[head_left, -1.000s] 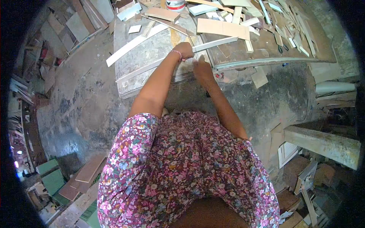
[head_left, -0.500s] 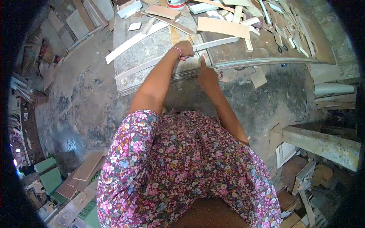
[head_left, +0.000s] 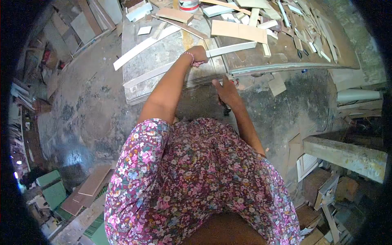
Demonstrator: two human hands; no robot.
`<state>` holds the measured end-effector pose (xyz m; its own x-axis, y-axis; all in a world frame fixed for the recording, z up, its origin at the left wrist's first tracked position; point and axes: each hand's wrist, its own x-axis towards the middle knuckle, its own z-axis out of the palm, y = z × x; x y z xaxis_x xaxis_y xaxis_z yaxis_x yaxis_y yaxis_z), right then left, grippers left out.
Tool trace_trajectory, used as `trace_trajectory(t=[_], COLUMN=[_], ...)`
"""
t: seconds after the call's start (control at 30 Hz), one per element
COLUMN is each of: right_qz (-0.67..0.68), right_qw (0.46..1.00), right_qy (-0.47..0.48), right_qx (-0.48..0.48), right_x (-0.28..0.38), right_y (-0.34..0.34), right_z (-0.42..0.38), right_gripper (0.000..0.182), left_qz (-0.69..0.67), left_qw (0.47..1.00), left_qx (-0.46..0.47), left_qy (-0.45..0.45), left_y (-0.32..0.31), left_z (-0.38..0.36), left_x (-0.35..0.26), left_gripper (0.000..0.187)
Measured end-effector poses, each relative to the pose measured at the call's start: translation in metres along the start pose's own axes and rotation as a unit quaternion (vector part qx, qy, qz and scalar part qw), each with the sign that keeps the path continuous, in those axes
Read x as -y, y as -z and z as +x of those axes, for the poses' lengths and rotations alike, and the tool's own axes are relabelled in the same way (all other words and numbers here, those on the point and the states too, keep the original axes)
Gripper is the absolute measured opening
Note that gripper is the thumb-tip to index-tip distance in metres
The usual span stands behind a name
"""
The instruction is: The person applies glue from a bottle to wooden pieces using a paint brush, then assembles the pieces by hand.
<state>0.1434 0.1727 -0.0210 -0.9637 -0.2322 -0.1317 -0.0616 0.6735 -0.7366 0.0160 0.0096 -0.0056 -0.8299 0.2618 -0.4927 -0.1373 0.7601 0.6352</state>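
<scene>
My left hand (head_left: 199, 55), a beaded bracelet at its wrist, is closed around a long, pale, narrow strip (head_left: 232, 48) lying over the worktable (head_left: 163, 47). The strip sticks out on both sides of the fist. Just off the table's near edge, my right hand (head_left: 229, 92) is closed with its thumb and forefinger towards the edge. A dark piece (head_left: 224, 109) shows below its palm, mostly hidden by the fingers; I cannot tell what it is. Close beyond the strip lies a flat tan board (head_left: 239, 29).
Offcuts and thin slats (head_left: 322, 38) are heaped across the table's far right. Dark-handled scissors (head_left: 302, 53) lie among them. A white and red can (head_left: 188, 5) stands at the back. Boards lean at left, and a concrete beam (head_left: 347, 155) juts in at right.
My right hand has drawn back towards me from the strip and off the table edge, its forefinger less extended. My left hand stays in place on the strip.
</scene>
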Motion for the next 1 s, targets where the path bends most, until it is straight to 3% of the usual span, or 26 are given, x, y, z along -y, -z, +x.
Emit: trace_trajectory(t=[0.13, 0.23, 0.43, 0.5, 0.63, 0.73, 0.83, 0.93, 1.0], right_qz=[-0.043, -0.073, -0.094, -0.128, -0.152, -0.217, -0.280, -0.270, -0.278], right_qw=[0.998, 0.995, 0.994, 0.990, 0.987, 0.976, 0.960, 0.962, 0.959], right_qy=[0.002, -0.066, -0.058, -0.052, -0.023, -0.010, -0.012, -0.027, -0.031], right_qx=[-0.034, -0.005, 0.025, 0.007, -0.048, -0.014, -0.004, 0.023, 0.049], right_x=[0.019, 0.041, 0.045, 0.043, 0.040, 0.049, 0.049, 0.060, 0.062], right_y=[0.003, 0.014, 0.022, 0.016, 0.019, 0.023, 0.018, 0.030, 0.030], right_z=[-0.011, -0.021, -0.035, -0.036, -0.036, -0.034, -0.032, -0.030, -0.026], right_gripper=[0.034, 0.027, 0.029, 0.032, 0.046, 0.060, 0.065, 0.065, 0.063], left_qz=[0.010, 0.006, -0.035, -0.059, 0.154, 0.218, 0.186, 0.203, 0.215], left_qw=[1.000, 1.000, 0.999, 0.998, 0.986, 0.972, 0.980, 0.972, 0.969], left_qx=[0.006, 0.009, 0.019, 0.006, -0.018, -0.054, -0.033, -0.110, -0.108], left_qy=[0.003, 0.008, 0.013, 0.015, -0.065, -0.071, -0.064, -0.051, -0.051], left_y=[0.004, 0.003, 0.000, -0.002, 0.007, 0.009, 0.005, -0.002, -0.001], left_z=[-0.007, -0.002, 0.001, 0.004, -0.006, -0.010, 0.002, -0.002, -0.007], left_x=[-0.008, -0.006, 0.000, 0.003, -0.008, -0.012, -0.002, -0.005, -0.010], left_gripper=[0.021, 0.020, 0.019, 0.019, 0.023, 0.027, 0.028, 0.030, 0.032])
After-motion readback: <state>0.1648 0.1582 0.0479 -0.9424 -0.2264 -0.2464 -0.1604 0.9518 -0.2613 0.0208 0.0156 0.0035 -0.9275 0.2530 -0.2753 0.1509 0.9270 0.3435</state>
